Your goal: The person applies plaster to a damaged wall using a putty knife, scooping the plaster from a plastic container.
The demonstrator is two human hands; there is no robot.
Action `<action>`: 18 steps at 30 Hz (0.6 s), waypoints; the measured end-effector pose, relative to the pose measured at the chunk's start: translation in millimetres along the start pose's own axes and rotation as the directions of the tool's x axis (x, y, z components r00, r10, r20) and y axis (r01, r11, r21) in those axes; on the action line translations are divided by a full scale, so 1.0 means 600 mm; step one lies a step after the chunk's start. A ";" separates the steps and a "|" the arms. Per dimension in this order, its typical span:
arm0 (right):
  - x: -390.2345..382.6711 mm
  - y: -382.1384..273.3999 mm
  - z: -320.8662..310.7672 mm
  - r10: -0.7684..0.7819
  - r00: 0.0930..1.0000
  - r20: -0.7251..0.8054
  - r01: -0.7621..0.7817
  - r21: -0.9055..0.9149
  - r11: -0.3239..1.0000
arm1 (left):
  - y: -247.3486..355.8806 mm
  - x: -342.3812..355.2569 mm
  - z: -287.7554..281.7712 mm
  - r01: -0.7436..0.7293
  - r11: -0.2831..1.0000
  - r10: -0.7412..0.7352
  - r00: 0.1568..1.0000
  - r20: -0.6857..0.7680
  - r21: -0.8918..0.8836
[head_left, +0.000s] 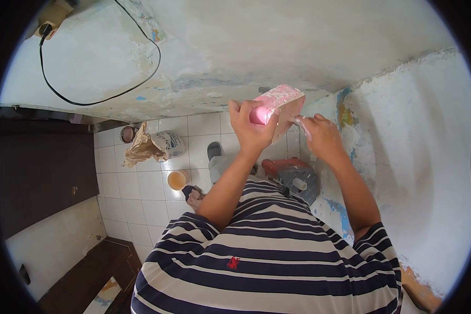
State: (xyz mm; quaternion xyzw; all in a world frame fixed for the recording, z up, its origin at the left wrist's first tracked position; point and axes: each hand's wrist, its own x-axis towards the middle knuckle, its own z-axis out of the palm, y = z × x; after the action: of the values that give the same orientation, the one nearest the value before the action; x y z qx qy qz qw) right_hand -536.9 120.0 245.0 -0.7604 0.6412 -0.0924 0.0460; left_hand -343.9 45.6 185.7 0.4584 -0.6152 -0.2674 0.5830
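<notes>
My left hand (252,131) grips a pink box-shaped container (278,99), held up tilted in front of the wall. White paste is smeared over its upper side and rim. Just right of it, my right hand (322,137) is closed round the pale handle of what looks like a putty knife (300,124). The tool's front end meets the container's right side, and most of it is hidden by my fingers.
A patchy, peeling wall (235,47) rises ahead; another wall (413,141) stands at right. On the tiled floor are a white bucket (170,145), brown paper bag (137,149), tub of tan liquid (177,180) and grey-red toolbox (298,175). A black cord (159,55) hangs upper left.
</notes>
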 end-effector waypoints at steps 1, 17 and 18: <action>0.004 -0.002 -0.009 0.006 1.000 0.027 -0.007 0.039 0.999 | 0.001 -0.003 0.001 0.005 1.000 -0.005 1.000 0.009 0.003; 0.024 -0.010 -0.059 0.085 0.896 0.436 -0.299 0.452 0.840 | -0.002 -0.027 0.011 0.014 0.999 -0.016 0.999 0.042 0.053; 0.020 0.001 -0.045 0.088 0.896 0.434 -0.301 0.453 0.839 | 0.000 -0.028 0.012 0.009 0.998 -0.011 0.999 0.047 0.060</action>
State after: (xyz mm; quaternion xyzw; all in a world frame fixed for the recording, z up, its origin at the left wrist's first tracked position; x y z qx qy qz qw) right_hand -540.7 109.2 272.6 -0.6528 0.6462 -0.0970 0.3832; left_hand -352.8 58.9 176.6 0.4722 -0.6342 -0.2627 0.5530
